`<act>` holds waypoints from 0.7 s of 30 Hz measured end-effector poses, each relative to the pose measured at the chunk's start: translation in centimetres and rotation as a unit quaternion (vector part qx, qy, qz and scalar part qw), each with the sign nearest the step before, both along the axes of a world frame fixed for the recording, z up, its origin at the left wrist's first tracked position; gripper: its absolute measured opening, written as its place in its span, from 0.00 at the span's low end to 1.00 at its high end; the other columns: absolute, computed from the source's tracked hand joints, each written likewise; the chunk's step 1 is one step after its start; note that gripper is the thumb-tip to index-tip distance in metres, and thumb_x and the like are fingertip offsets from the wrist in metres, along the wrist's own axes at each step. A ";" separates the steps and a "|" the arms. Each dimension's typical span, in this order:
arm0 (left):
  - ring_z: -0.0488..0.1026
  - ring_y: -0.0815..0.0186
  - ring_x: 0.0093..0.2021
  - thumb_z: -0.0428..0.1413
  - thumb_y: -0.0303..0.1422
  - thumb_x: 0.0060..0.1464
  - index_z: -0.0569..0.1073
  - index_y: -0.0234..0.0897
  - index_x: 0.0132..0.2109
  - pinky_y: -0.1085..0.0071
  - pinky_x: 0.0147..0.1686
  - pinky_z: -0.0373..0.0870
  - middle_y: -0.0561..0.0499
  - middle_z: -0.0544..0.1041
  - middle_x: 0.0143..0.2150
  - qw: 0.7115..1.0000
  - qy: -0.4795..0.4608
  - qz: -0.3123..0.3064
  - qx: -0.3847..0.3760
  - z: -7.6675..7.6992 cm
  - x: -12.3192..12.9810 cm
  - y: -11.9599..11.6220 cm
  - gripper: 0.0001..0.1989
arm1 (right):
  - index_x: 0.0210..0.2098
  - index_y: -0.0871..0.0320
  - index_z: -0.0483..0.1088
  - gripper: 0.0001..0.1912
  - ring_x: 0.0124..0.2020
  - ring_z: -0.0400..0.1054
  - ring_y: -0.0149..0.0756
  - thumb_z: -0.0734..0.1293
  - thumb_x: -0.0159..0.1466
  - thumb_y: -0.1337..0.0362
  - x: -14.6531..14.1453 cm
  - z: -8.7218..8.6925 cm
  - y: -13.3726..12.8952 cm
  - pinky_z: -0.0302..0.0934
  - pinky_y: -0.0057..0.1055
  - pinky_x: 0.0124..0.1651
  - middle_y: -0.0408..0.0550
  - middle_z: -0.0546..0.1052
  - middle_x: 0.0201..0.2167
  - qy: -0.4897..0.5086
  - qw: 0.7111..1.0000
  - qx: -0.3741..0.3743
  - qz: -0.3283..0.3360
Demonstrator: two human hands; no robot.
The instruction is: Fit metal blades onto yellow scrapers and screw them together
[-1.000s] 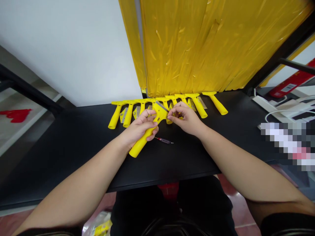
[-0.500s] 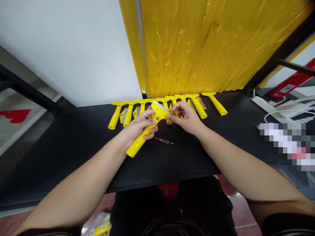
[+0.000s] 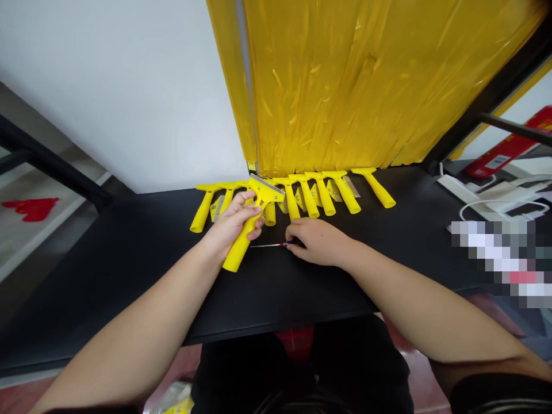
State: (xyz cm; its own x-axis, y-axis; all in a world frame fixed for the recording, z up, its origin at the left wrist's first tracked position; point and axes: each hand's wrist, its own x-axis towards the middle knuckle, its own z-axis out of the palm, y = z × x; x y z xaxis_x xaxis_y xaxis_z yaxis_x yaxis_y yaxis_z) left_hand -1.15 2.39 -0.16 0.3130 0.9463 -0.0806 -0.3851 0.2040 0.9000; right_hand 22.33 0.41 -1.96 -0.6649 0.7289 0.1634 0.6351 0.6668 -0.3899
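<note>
**A:** Head camera, our only view. What have we got in the left hand (image 3: 230,224)?

**B:** We log a yellow scraper (image 3: 245,236), its steel blade (image 3: 266,187) pointing up and away. The fingers (image 3: 245,201) curl closed round the neck of the handle, pressed together. The scraper is tilted, its handle end low beside the wrist, and its head overlaps the far row.

**A:** And the right hand (image 3: 317,241)?

**B:** It sits low over the black worktop (image 3: 280,299), at a small screwdriver (image 3: 269,245) with a thin metal shaft and a red grip. Those fingers (image 3: 293,234) are bunched on the grip. Pinching or merely resting, we cannot tell.

**A:** Beyond the hands?

**B:** We count a row of yellow scrapers (image 3: 321,195) lying along the far edge, below yellow plastic sheeting (image 3: 340,86). A white wall (image 3: 107,86) stands to the left. To the right we note a white power strip (image 3: 457,188), a white cable (image 3: 495,204) and a red box (image 3: 509,149). A patch (image 3: 500,261) further down is too blurred to read.
</note>
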 end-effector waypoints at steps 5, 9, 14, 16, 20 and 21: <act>0.71 0.73 0.25 0.67 0.27 0.53 0.63 0.44 0.51 0.81 0.16 0.61 0.56 0.73 0.38 0.997 0.021 0.035 0.059 -0.3 -0.5 0.5 0.25 | 0.40 0.54 0.75 0.02 0.30 0.70 0.35 0.69 0.69 0.64 3.7 1.6 1.3 0.61 0.34 0.34 0.44 0.79 0.32 0.106 0.991 -0.062 -0.048; 0.72 0.73 0.24 0.68 0.28 0.51 0.63 0.44 0.51 0.80 0.14 0.63 0.56 0.72 0.40 0.993 0.050 0.056 0.090 -1.1 -0.9 1.2 0.26 | 0.40 0.55 0.73 0.05 0.29 0.68 0.35 0.68 0.70 0.60 5.8 1.9 2.8 0.61 0.33 0.32 0.45 0.78 0.31 0.204 0.972 -0.018 -0.116; 0.73 0.73 0.24 0.67 0.29 0.53 0.62 0.45 0.51 0.79 0.13 0.63 0.55 0.73 0.43 0.992 0.056 0.042 0.109 -1.6 -0.8 1.3 0.25 | 0.39 0.54 0.73 0.05 0.29 0.69 0.36 0.69 0.69 0.60 5.5 1.0 3.4 0.64 0.34 0.34 0.46 0.78 0.31 0.224 0.962 0.037 -0.150; 0.73 0.73 0.24 0.67 0.29 0.54 0.62 0.45 0.51 0.80 0.13 0.63 0.55 0.73 0.43 0.991 0.058 0.037 0.115 -1.6 -0.7 1.1 0.24 | 0.39 0.54 0.73 0.05 0.30 0.70 0.36 0.70 0.69 0.60 5.2 0.9 3.3 0.64 0.35 0.35 0.46 0.78 0.31 0.221 0.963 0.041 -0.148; 0.73 0.73 0.24 0.66 0.29 0.54 0.62 0.44 0.51 0.80 0.14 0.63 0.55 0.73 0.43 0.990 0.063 0.039 0.116 -1.6 -0.6 1.1 0.24 | 0.39 0.54 0.73 0.05 0.29 0.69 0.36 0.70 0.69 0.60 5.0 0.8 3.2 0.64 0.35 0.35 0.46 0.78 0.31 0.222 0.964 0.025 -0.145; 0.73 0.73 0.24 0.66 0.29 0.54 0.62 0.44 0.51 0.80 0.14 0.63 0.55 0.73 0.43 0.990 0.063 0.040 0.116 -1.6 -0.6 1.1 0.24 | 0.39 0.54 0.74 0.05 0.29 0.69 0.36 0.70 0.69 0.60 5.1 0.8 3.2 0.64 0.35 0.35 0.45 0.78 0.30 0.223 0.964 0.019 -0.143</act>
State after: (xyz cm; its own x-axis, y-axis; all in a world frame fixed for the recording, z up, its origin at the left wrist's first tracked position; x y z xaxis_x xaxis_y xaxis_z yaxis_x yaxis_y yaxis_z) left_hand -1.71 3.52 -1.80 0.2382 0.9653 0.1073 -0.2730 -0.0394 0.9612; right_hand 27.39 3.64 -1.14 -0.2958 0.8594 0.4171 0.5705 0.5092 -0.6444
